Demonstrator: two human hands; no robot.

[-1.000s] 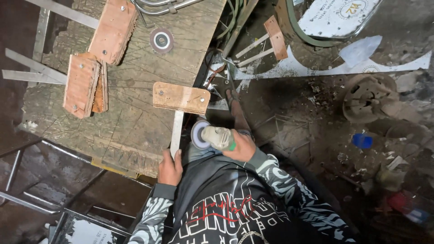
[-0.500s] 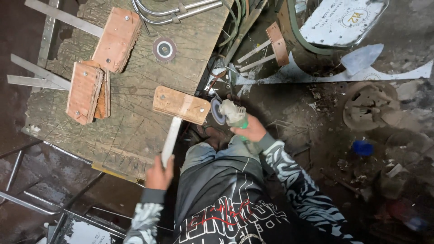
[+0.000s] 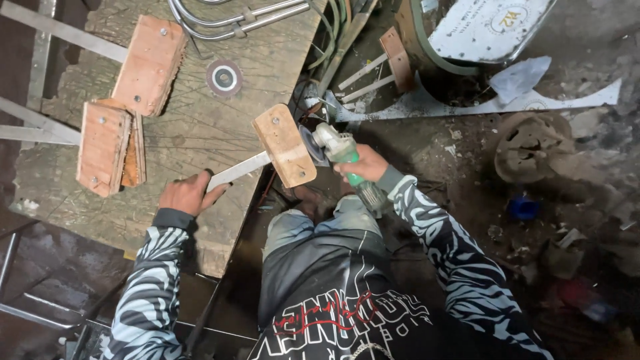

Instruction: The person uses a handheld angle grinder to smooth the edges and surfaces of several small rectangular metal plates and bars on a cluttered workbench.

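Your left hand (image 3: 190,193) pins the metal strip (image 3: 237,171) down, your right hand (image 3: 360,165) grips the grinder (image 3: 340,157) against the wooden block (image 3: 285,145), so the grinding looks underway, not finished.

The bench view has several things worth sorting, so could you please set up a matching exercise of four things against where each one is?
Things:
1. Wood block on a metal strip
2. Angle grinder
3. Loose disc
4. Blue object

Places:
A. On the dirty floor at the right
B. In the right hand, disc at the block's edge
C. Flat on the bench top, beside the upper block
D. At the bench edge, its strip held by the left hand

Pairs: 1-D, 2-B, 3-C, 4-A
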